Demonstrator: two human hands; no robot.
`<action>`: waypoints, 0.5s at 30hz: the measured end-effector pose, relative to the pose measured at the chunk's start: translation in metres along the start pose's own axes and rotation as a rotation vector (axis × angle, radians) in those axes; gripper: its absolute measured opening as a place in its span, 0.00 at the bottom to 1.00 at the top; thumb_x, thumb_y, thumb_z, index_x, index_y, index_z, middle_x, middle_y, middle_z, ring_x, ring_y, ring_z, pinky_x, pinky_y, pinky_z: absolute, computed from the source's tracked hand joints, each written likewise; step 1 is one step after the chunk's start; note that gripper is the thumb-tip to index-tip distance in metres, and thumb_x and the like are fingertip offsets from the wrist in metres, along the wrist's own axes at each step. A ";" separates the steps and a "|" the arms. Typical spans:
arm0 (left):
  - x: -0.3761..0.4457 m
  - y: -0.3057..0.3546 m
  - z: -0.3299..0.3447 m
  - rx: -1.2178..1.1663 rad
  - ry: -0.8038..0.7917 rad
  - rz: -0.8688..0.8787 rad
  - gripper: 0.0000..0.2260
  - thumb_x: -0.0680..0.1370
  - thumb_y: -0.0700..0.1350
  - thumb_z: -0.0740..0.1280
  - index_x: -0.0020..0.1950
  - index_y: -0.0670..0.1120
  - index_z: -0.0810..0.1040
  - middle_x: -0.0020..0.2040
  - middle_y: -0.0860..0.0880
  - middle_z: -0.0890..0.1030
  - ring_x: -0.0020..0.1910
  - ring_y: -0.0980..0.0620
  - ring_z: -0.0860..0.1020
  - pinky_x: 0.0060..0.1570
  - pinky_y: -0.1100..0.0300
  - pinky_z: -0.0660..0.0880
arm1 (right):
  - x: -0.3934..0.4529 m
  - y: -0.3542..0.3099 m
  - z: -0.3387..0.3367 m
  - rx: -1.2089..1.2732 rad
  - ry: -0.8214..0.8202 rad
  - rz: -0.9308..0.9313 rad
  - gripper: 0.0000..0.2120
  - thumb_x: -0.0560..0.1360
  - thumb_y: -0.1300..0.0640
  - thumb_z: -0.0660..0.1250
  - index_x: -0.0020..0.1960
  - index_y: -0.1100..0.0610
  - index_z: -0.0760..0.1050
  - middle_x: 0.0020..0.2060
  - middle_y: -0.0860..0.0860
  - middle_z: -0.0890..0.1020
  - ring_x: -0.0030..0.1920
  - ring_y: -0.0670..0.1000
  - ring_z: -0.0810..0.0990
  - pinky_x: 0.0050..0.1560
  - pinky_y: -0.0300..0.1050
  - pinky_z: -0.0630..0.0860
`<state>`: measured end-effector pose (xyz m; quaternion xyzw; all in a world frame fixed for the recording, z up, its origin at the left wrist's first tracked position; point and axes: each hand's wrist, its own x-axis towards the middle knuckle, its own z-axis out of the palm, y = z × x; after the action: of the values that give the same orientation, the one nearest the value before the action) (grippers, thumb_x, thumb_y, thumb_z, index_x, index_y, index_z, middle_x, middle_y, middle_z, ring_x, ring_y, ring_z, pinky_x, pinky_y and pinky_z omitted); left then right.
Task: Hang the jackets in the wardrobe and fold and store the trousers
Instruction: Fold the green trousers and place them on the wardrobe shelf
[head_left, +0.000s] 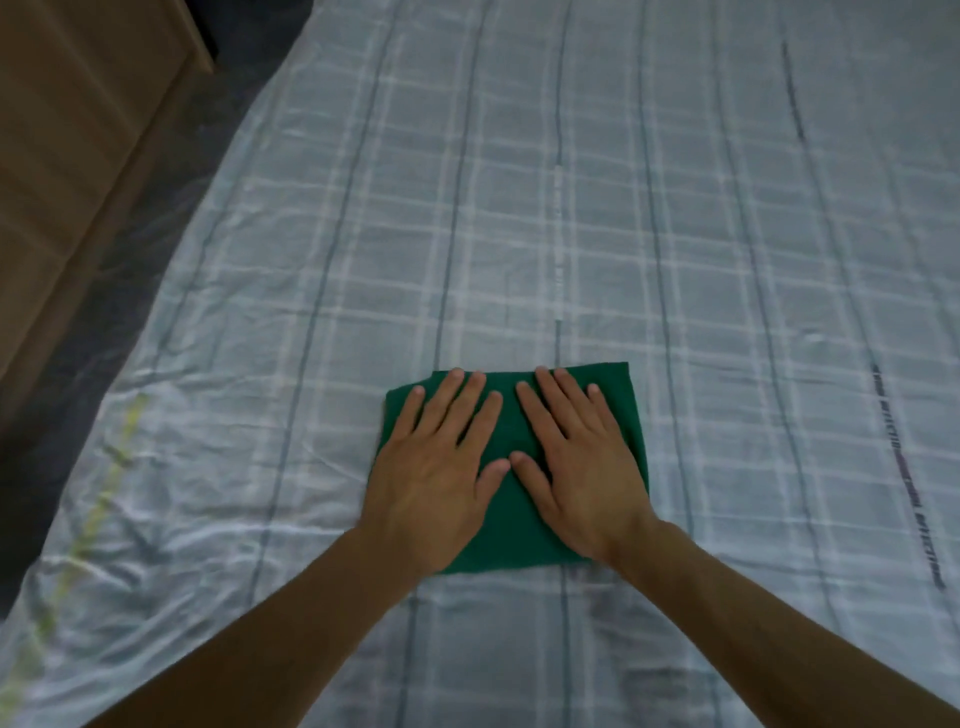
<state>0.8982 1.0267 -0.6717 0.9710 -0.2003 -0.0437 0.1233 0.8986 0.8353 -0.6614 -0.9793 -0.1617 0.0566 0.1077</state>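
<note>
i see left hand (434, 480) and right hand (582, 467) flat, fingers straight, pressing folded green cloth trousers (511, 512): compact rectangle, smooth weave, long axis running away from me, lying on wrinkled pale checked bedsheet (519, 218). brown wooden cabinet (67, 156) far left.

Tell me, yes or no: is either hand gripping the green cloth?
No. The left hand and right hand both lie flat, fingers straight, pressing on the folded green cloth.

You had plain dark green folded cloth trousers (511, 512) on a pale blue-grey cotton bedsheet (571, 234) checked with white bands and thin dark stripes, beside brown wooden furniture (67, 156).
</note>
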 end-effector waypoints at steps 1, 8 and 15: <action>0.001 -0.004 0.004 0.000 -0.015 0.006 0.28 0.83 0.59 0.47 0.79 0.46 0.61 0.80 0.47 0.59 0.80 0.47 0.54 0.76 0.43 0.56 | 0.001 0.002 0.004 -0.017 -0.001 0.004 0.32 0.82 0.40 0.47 0.80 0.56 0.56 0.79 0.55 0.56 0.80 0.54 0.50 0.78 0.58 0.48; 0.010 -0.010 0.010 0.004 -0.078 0.007 0.30 0.83 0.62 0.47 0.81 0.49 0.54 0.82 0.50 0.53 0.81 0.48 0.46 0.77 0.42 0.49 | 0.008 0.008 0.012 -0.034 -0.024 0.010 0.32 0.81 0.39 0.48 0.80 0.53 0.53 0.80 0.53 0.54 0.80 0.53 0.48 0.78 0.59 0.48; -0.013 0.012 -0.008 0.055 -0.077 0.012 0.32 0.82 0.63 0.47 0.80 0.45 0.59 0.80 0.45 0.57 0.80 0.45 0.51 0.76 0.41 0.50 | -0.022 -0.004 -0.001 0.018 -0.033 0.015 0.31 0.82 0.41 0.49 0.80 0.54 0.52 0.80 0.53 0.53 0.80 0.52 0.46 0.78 0.58 0.49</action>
<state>0.8833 1.0230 -0.6609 0.9704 -0.2119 -0.0749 0.0888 0.8768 0.8313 -0.6576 -0.9784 -0.1553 0.0748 0.1137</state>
